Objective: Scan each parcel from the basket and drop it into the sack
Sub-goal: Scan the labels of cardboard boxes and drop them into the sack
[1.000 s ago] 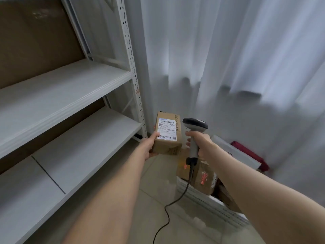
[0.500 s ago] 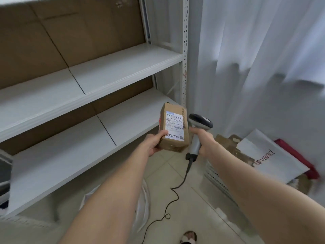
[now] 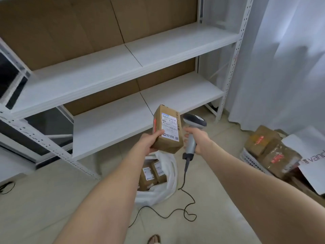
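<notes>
My left hand (image 3: 148,142) grips a small brown cardboard parcel (image 3: 167,129) with a white shipping label facing me, held up at mid-frame. Right beside it, my right hand (image 3: 197,140) grips the grey handle of a barcode scanner (image 3: 192,126), its dark head just right of the parcel. Directly below the parcel, a white sack (image 3: 166,187) lies open on the floor with two labelled brown parcels (image 3: 152,173) inside. At the right, a white basket (image 3: 249,158) holds several taped brown parcels (image 3: 270,148).
White metal shelving (image 3: 133,62) with brown backing fills the upper left and centre. A white curtain (image 3: 281,59) hangs at the right. The scanner's black cable (image 3: 186,206) loops over the tiled floor. A white mailer (image 3: 311,161) lies by the basket. A sandalled foot (image 3: 154,239) shows at the bottom.
The view has swung left and downward, so the sack with parcels has come into sight under my hands. Both hands, parcel and scanner moved together, away from the basket and above the sack.
</notes>
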